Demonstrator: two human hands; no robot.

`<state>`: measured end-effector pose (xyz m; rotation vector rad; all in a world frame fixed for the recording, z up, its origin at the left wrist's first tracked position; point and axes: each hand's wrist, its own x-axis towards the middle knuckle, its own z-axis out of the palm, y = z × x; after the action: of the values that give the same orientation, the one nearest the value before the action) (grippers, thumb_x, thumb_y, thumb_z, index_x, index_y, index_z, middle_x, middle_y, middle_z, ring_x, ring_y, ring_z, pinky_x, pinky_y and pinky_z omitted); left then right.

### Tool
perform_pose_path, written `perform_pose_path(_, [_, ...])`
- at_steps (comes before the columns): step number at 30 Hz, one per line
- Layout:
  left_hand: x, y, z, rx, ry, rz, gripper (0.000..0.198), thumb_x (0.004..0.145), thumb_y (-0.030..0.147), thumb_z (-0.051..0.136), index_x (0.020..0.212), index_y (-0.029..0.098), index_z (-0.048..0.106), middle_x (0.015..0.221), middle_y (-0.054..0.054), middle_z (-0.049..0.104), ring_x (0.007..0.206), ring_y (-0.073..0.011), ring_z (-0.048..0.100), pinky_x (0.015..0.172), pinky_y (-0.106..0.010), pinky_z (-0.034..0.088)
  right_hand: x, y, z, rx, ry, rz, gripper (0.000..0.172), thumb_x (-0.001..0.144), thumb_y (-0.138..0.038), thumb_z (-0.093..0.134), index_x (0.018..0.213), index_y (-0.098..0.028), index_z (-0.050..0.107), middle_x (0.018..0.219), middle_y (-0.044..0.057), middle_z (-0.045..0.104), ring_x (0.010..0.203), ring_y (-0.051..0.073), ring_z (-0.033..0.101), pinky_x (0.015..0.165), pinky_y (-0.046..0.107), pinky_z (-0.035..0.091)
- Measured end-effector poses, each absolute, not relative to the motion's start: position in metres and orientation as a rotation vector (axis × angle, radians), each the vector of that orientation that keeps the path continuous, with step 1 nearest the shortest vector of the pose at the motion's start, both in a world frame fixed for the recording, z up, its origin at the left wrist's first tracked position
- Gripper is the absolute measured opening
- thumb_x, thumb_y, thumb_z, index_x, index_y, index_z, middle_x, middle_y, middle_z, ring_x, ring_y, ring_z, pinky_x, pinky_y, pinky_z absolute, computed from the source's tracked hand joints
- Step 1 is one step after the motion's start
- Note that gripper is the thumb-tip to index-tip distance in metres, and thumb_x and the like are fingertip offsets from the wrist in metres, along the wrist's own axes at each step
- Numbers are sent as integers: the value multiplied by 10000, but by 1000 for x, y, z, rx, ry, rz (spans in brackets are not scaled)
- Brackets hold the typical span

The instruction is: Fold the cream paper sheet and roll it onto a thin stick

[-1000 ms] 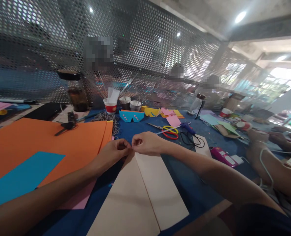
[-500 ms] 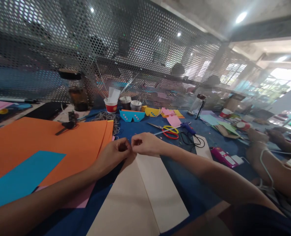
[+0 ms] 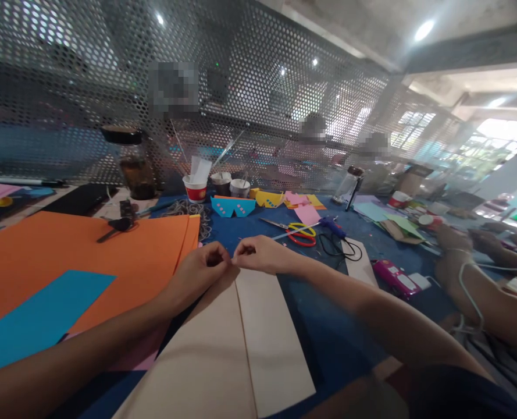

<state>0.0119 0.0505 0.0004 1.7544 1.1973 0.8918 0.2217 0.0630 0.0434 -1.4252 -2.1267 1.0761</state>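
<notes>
The left hand (image 3: 198, 270) and right hand (image 3: 264, 254) are clamped on the cream paper's (image 3: 210, 343) far edge, fingertips nearly meeting. Scissors (image 3: 290, 228) lie beyond.

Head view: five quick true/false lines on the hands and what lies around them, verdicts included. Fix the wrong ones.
1. The scissors lie on the orange paper. False: they lie on the blue table.
2. The left hand and right hand come together at the cream card's far end. True.
3. The blue strip overlaps the orange paper. True.
4. The right hand holds the glue gun. False: the glue gun lies on the table, apart from both hands.
5. The left jar has a dark lid on. True.
</notes>
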Motion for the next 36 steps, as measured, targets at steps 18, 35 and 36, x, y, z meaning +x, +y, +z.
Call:
perform_pose_path(18, [-5,41,-41,2982,934,699,383,1145,307,435,1301,188,764,1335,-101,832,1264,-310,739,1043,-475,578,273,39,-7,-1677,-1911,619,175,998,-232,719,1170,-242,748,680,-85,548,651,147,529,676,284,313])
perform_pose_path(35, [-8,41,-72,3121,934,739,497,1164,278,332,1569,201,611,1566,-81,725,1515,-308,601,1271,-529,388,276,19,-15,-1616,-1925,607,257,961,-122,639,1143,-240,777,684,-82,591,615,123,525,653,263,314])
perform_pose_path(36, [-9,41,-71,3115,938,742,499,1161,274,338,1574,201,608,1568,-83,723,1518,-307,597,1274,-526,385,276,18,-15,-1617,-1925,607,266,952,-111,637,1139,-239,776,678,-84,589,609,121,520,653,263,315])
